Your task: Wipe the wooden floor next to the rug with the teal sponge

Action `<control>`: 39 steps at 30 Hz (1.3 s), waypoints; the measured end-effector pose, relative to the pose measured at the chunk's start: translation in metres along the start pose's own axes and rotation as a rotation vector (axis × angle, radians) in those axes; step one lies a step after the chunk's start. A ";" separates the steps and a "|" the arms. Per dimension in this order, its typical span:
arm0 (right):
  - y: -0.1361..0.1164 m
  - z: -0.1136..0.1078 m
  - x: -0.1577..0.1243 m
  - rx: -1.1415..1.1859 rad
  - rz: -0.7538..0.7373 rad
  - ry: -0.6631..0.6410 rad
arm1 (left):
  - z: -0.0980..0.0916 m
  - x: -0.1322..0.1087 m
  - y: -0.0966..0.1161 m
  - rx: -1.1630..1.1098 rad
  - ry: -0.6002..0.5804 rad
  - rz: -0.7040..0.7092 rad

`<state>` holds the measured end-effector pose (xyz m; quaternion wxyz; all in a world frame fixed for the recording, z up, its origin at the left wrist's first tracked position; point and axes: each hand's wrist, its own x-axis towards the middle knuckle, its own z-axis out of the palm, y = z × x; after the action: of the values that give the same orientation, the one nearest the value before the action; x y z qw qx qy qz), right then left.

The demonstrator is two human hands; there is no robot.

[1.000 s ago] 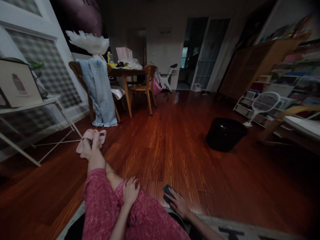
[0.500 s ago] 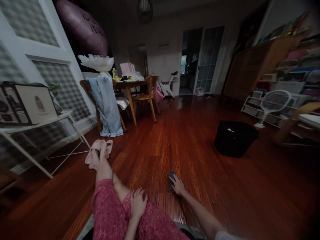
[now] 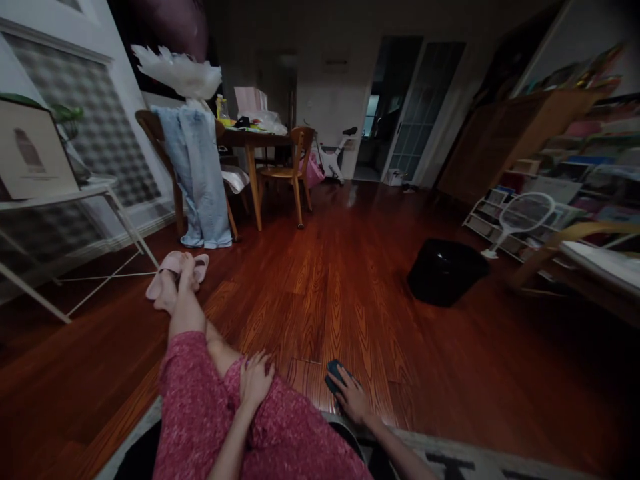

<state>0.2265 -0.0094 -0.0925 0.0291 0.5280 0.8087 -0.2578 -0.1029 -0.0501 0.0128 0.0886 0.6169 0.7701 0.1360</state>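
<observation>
My right hand (image 3: 351, 397) lies over a dark teal pad (image 3: 334, 373) that looks like a folded cloth, pressed to the reddish wooden floor (image 3: 320, 293). The fingers are spread across it, and its far edge shows beyond them; the rest is hidden by the palm. My left hand (image 3: 256, 380) rests flat on my knee, fingers extended over the pink-red trousers (image 3: 200, 413), with nothing held. My crossed legs stretch forward to the left, ending at pale pink slippers (image 3: 171, 265).
A black bin (image 3: 445, 272) stands on the floor to the right, near a white racket (image 3: 525, 217) and a wooden chair (image 3: 540, 250). At left are a white-framed table (image 3: 107, 190) and jeans (image 3: 200, 180) over a chair. A patterned rug (image 3: 480, 460) lies below.
My right hand and the teal pad have moved back along the floor, closer to my body. My left hand stays on the knee. The view has tilted down and turned slightly right.
</observation>
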 end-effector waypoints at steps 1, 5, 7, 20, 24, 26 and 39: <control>-0.003 -0.007 0.012 -0.009 0.017 0.003 | 0.000 0.000 0.000 0.001 -0.011 0.001; -0.014 -0.042 0.075 -0.030 0.114 0.002 | -0.002 0.000 0.000 0.013 -0.028 -0.004; -0.018 -0.056 0.104 -0.022 0.143 0.005 | -0.002 0.000 0.000 0.022 -0.021 -0.009; -0.004 0.007 0.020 0.065 -0.149 0.008 | -0.004 -0.002 0.007 -0.001 0.000 -0.011; 0.011 0.025 -0.032 0.100 -0.211 -0.026 | -0.007 -0.003 0.006 -0.010 0.002 0.001; 0.011 0.019 -0.033 0.085 -0.214 -0.026 | -0.007 -0.003 0.005 -0.008 0.011 0.008; -0.039 -0.057 0.124 0.049 0.100 0.017 | -0.005 0.001 0.004 0.048 -0.031 -0.015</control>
<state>0.1505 0.1080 -0.0679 0.0221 0.5703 0.7749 -0.2715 -0.1011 -0.0492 0.0186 0.0867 0.6150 0.7764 0.1072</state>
